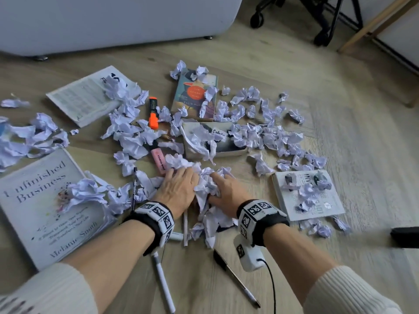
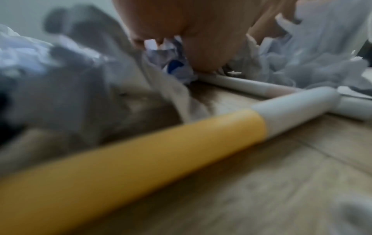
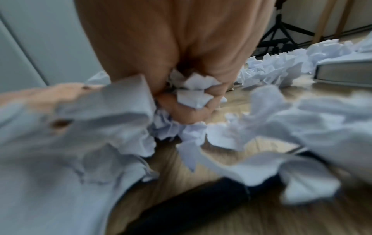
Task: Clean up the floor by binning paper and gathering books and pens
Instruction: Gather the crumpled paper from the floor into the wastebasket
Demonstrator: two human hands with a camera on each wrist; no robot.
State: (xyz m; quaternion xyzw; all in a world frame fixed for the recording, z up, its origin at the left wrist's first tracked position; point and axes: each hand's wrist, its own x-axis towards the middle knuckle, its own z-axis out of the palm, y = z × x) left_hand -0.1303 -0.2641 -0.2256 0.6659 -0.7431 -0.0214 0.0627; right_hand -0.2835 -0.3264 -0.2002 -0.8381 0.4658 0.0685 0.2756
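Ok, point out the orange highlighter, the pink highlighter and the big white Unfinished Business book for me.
orange highlighter (image 1: pixel 153 113): head view, middle of its barrel.
pink highlighter (image 1: pixel 159 160): head view, on its labelled pink body.
big white Unfinished Business book (image 1: pixel 43 200): head view, bare cover below the title.

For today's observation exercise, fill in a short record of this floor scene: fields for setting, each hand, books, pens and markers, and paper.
setting: wooden floor
left hand: grip on crumpled paper
right hand: grip on the same paper heap, scraps between fingers
books: five, including Unfinished Business
pens and markers: orange highlighter, pink highlighter, black-capped pen, white pen
paper: scattered widely, some on books
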